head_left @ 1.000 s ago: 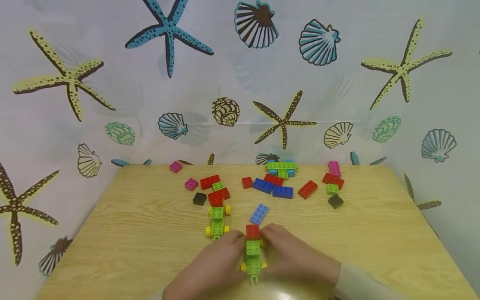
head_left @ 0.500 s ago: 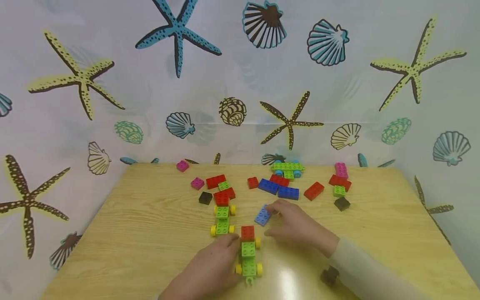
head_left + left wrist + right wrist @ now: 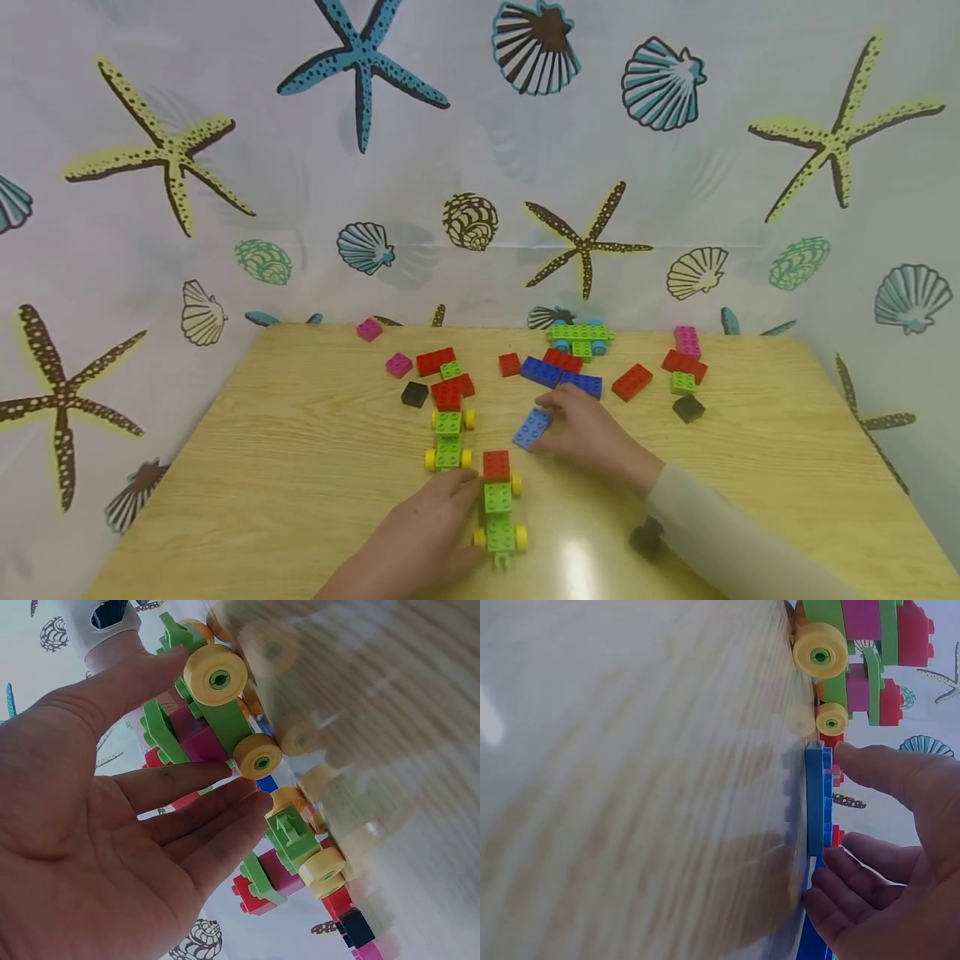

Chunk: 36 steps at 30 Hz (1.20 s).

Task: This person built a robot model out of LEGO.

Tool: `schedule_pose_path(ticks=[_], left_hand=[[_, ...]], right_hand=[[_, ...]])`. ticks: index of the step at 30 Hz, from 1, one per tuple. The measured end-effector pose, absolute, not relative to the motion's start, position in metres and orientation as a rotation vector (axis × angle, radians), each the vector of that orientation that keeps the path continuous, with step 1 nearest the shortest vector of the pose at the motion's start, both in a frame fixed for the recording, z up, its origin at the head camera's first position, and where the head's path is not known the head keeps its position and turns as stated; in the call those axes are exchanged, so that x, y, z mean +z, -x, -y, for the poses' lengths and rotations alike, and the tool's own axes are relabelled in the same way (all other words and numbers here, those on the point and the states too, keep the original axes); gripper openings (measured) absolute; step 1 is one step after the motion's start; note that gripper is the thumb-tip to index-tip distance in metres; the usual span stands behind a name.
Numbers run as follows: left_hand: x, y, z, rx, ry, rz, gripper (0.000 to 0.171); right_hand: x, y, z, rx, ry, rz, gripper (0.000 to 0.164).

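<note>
Near the front of the table stands a toy-brick car point(image 3: 498, 498) with a green base, yellow wheels and a red brick on top. My left hand point(image 3: 429, 527) lies along its left side, thumb by the rear wheel point(image 3: 216, 675) and fingers stretched toward the front one. Further ahead, a flat light-blue brick point(image 3: 532, 427) lies on the table. My right hand point(image 3: 592, 435) is at its right side, thumb near the close end and fingertips point(image 3: 838, 859) near the far end. A second similar car point(image 3: 448, 437) stands to the left.
Loose red, blue, pink and black bricks lie across the back, among them a blue brick point(image 3: 540, 372) and a red brick point(image 3: 632, 382). A green car base with blue wheels point(image 3: 580, 335) stands at the rear. A dark piece point(image 3: 647, 537) sits beside my right sleeve.
My right hand has left the near car and moved forward to the light-blue brick. My left hand has stayed beside the car. The view has turned slightly left.
</note>
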<state>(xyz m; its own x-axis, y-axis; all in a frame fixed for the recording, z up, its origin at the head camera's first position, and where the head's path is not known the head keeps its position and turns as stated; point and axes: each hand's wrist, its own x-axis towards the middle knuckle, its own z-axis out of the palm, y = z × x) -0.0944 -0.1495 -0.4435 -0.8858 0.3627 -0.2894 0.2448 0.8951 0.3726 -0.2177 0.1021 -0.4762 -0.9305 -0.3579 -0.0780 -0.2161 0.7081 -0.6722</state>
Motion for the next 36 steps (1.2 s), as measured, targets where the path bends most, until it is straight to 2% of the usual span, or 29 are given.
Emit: schedule_pose_path(ticks=[7, 16, 31, 33, 36], left_hand=[[-0.445, 0.097, 0.145, 0.41, -0.503, -2.775, 0.075], [-0.447, 0.102, 0.14, 0.379, -0.607, -2.88, 0.059], [-0.445, 0.109, 0.129, 0.312, -0.596, -2.948, 0.052], [-0.445, 0.11, 0.128, 0.304, -0.594, -2.951, 0.052], [-0.445, 0.112, 0.128, 0.298, -0.598, -2.958, 0.052]], right_hand=[[-0.475, 0.217, -0.1, -1.026, 0.433, -2.702, 0.064], [-0.474, 0.217, -0.101, -0.971, 0.478, -2.718, 0.062], [-0.486, 0.224, -0.131, -1.004, 0.516, -2.778, 0.024], [-0.486, 0.224, -0.137, -1.024, 0.5, -2.773, 0.025], [-0.482, 0.224, -0.14, -1.036, 0.495, -2.748, 0.033]])
